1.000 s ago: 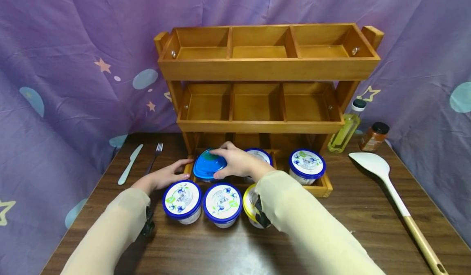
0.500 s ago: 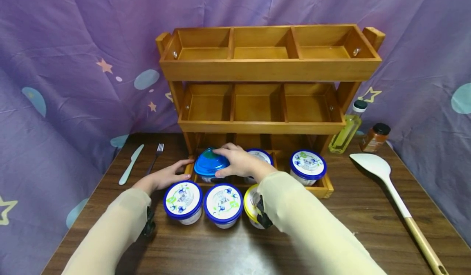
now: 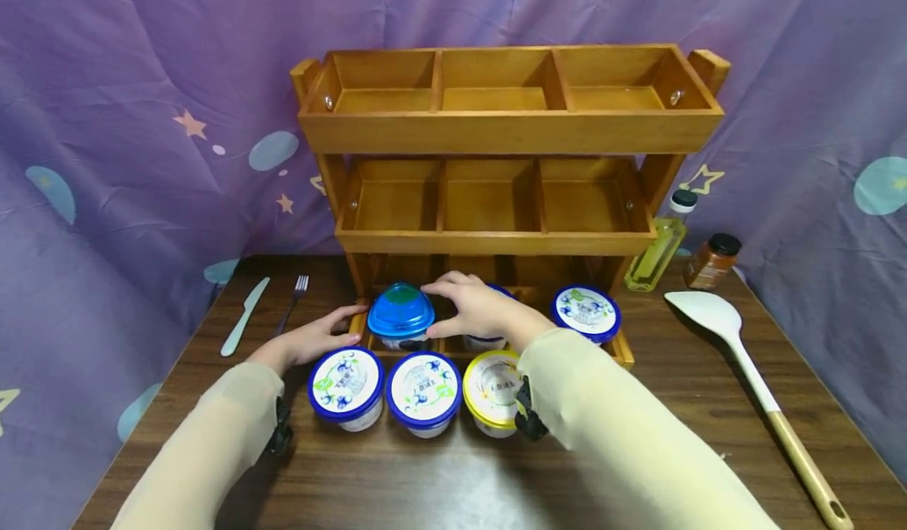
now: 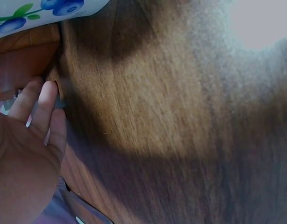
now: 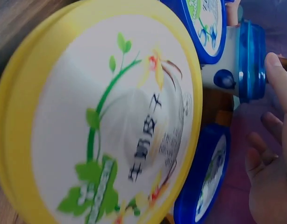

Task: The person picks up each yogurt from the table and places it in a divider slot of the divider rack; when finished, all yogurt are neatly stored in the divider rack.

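Blue-capped tub (image 3: 400, 316): is sitting upright in the left compartment of the bottom tier (image 3: 624, 350) of the rack (image 3: 510, 132), towards the back edge of the bench (image 3: 397, 483).
Right hand (image 3: 482, 306): is standing wide, thumb and fingers apart, just beside the blue-capped tub; whether they are touching, I cannot tell.
Left hand (image 3: 309, 342): is resting against the bottom tier's left end, fingers nearly straight, thumb apart.
Middle tub (image 3: 485, 342): is sitting in the middle compartment, partly hidden by the right hand.
Right tub (image 3: 586, 312): is filling the right compartment.
Front row: two blue-rimmed tubs (image 3: 423, 390) and a yellow-rimmed tub (image 3: 493, 388) are standing before the bottom tier.
Back left corner: a knife (image 3: 245, 317) and a fork (image 3: 291, 304) are lying near it.
Back right corner: a bottle (image 3: 655, 256) and a jar (image 3: 712, 263) are standing close by.
Right edge: a spatula (image 3: 753, 376) is lying alongside.
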`<state>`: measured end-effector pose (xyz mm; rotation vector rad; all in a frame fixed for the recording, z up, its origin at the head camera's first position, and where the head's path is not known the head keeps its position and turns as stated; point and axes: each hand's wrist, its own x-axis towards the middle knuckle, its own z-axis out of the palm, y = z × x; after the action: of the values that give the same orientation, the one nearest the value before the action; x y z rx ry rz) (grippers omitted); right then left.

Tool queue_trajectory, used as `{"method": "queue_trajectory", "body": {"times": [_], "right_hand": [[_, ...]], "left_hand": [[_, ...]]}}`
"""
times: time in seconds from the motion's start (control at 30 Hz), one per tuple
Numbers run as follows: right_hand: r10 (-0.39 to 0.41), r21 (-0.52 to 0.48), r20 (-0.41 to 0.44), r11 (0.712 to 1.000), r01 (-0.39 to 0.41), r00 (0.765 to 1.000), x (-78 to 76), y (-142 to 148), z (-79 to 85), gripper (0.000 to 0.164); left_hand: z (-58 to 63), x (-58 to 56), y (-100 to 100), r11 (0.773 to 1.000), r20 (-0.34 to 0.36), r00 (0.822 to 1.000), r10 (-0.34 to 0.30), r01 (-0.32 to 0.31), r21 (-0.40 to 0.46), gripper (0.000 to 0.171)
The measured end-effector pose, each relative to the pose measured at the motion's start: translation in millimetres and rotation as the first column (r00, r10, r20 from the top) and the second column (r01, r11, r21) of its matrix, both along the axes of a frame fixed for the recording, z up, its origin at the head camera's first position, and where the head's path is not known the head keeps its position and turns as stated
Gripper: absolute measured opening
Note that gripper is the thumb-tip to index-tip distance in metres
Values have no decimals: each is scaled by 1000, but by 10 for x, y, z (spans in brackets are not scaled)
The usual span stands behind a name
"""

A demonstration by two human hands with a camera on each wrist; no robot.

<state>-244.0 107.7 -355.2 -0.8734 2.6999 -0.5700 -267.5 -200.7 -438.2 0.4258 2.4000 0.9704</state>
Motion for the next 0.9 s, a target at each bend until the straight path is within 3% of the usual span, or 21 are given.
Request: {"method": "queue_trajectory", "body": {"times": [0.53,0.9], "right_hand": [[77,-57,-31,995,-79,997,168,467,91,65],[189,-107,-91,974,-199,978,354,668,-6,65]], "left_hand": [[7,12,-5,1000,1,1000,2,-2,-3,68],[-10,-9,-6,1000,24,1000,19,-19,-19,69]]}}
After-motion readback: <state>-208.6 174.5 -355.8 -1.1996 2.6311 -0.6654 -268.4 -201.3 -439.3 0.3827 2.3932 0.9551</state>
